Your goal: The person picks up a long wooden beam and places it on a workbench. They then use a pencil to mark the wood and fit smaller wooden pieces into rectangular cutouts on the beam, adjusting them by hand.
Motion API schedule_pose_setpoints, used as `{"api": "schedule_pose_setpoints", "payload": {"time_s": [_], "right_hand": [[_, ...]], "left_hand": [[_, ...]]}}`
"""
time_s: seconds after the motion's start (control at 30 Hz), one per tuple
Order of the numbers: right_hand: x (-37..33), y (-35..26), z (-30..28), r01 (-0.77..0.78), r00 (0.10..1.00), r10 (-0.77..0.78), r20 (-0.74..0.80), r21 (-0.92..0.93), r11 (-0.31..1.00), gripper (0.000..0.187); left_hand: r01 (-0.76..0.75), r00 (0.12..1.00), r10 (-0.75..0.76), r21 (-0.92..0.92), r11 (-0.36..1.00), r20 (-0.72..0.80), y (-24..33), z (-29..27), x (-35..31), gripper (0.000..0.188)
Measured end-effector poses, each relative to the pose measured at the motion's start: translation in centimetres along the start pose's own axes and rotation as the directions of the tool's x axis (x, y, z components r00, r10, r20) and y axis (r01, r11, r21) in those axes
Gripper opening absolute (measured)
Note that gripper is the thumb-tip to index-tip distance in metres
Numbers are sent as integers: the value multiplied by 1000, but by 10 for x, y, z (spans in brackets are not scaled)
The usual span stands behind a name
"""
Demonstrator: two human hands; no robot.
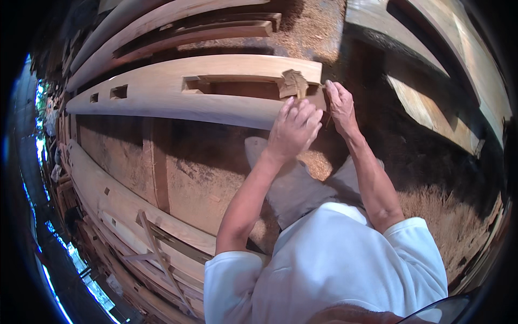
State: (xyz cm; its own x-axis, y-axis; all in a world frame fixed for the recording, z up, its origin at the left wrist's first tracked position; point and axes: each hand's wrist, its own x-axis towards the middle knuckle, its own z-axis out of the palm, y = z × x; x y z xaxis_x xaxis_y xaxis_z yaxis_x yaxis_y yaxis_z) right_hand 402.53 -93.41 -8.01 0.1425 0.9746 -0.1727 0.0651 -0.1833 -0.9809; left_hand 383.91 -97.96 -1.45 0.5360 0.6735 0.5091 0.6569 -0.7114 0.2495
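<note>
A long pale timber beam (145,75) lies across in front of me, with small square mortises toward its left end and a long slot toward its right end. At that right end my left hand (297,125) is closed around the handle of what looks like a wooden mallet (293,83), its rough, worn brown head above the slot. Just past the beam's end, my right hand (341,102) is closed with its fingertips close to the wood. A thin thing seems to show by its fingers, but its kind is hidden.
More shaped timbers (210,35) lie beyond the beam, and another mortised beam (145,208) lies at the lower left with thin sticks (154,243) across it. Large boards (426,108) stand at the right. Sawdust and shavings (315,164) cover the floor near my legs.
</note>
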Motion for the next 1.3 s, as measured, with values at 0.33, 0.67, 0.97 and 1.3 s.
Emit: {"api": "schedule_pose_setpoints", "payload": {"time_s": [0.33,0.67,0.97,1.3], "right_hand": [[-1,26,-12,-112,993,108,38,127,986,38],[-5,-8,-24,-81,996,79,30,76,994,37],[-20,-13,-77,-63,996,68,-52,85,994,37],[-18,-19,-88,15,999,-5,-49,201,979,37]], "left_hand": [[292,950,-295,-41,955,-99,-33,-13,13,55],[30,909,-62,85,996,412,-54,-25,74,38],[-236,820,243,-81,968,519,-59,-9,106,24],[254,963,-168,-515,818,208,-114,-144,161,31]]}}
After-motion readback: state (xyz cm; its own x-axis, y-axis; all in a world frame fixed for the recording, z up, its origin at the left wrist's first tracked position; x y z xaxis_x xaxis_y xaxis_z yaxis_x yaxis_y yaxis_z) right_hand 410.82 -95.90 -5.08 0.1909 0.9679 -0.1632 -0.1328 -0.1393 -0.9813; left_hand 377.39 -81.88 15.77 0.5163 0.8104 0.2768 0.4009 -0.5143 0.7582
